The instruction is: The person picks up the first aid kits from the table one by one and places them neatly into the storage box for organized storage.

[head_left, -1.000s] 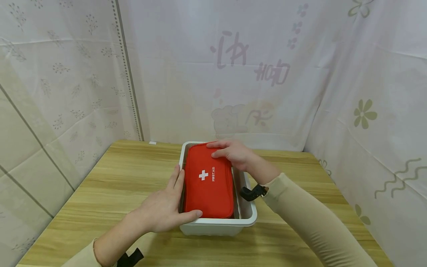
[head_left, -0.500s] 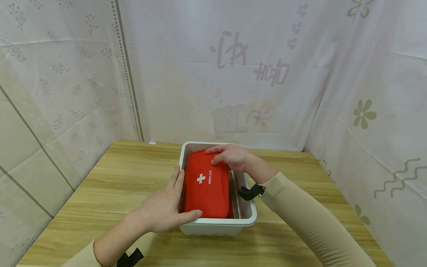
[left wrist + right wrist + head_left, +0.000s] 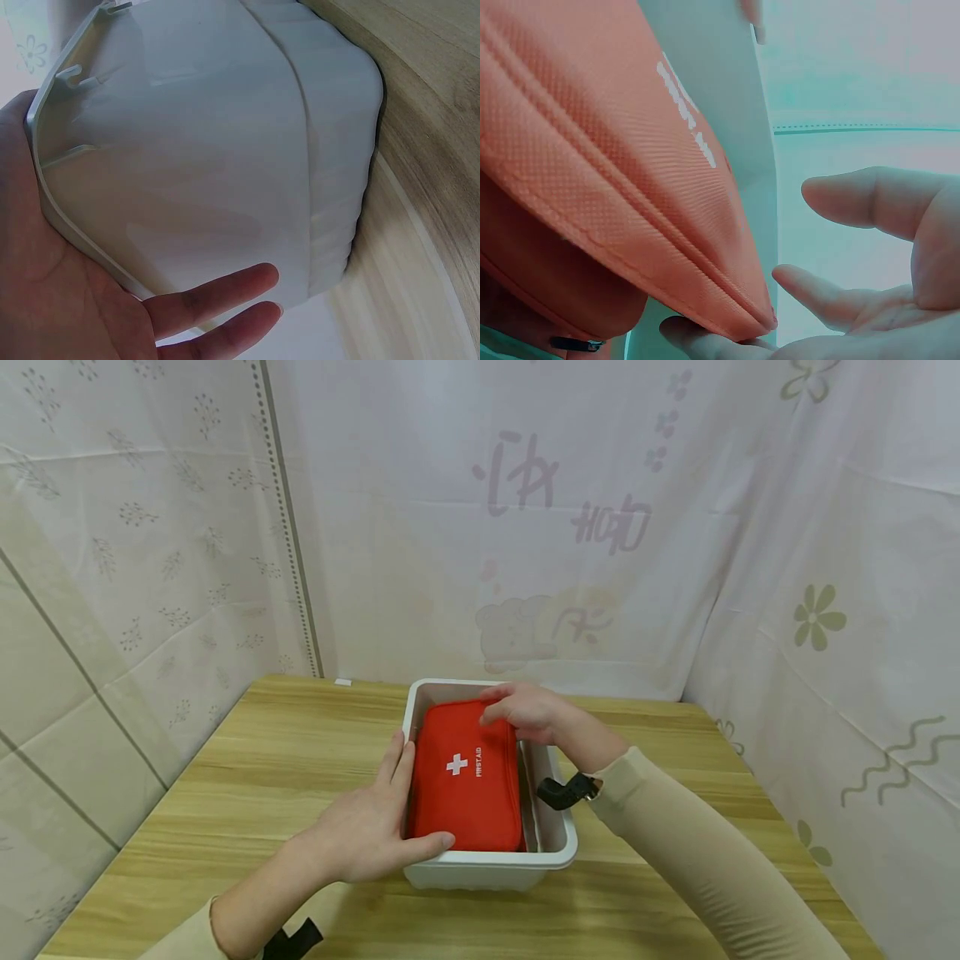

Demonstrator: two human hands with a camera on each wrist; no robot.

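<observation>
A red first aid pouch [image 3: 467, 802] with a white cross lies inside a white plastic tub [image 3: 495, 860], a little below its rim. My left hand [image 3: 375, 827] rests on the tub's near left corner, thumb along the front rim. In the left wrist view, two fingers [image 3: 217, 296] stretch along the outer wall. At the pouch's far right corner is my right hand [image 3: 534, 714]. The right wrist view shows a fingertip under the pouch's [image 3: 622, 150] corner, while the thumb and another finger stand apart from it. A darker red layer with a black zipper pull [image 3: 577, 344] shows below.
The tub stands on a wood-grain table [image 3: 315, 760]. Beside the pouch, a thin pale edge [image 3: 530, 810] runs along the tub's right side. A small white tab [image 3: 342, 682] sits at the table's back edge. Printed curtains [image 3: 420, 527] hang behind and on both sides.
The pouch's far end has come nearer and lower in the tub; it shifted left, then slightly back right. My right hand moved slightly with it. My left hand stayed put.
</observation>
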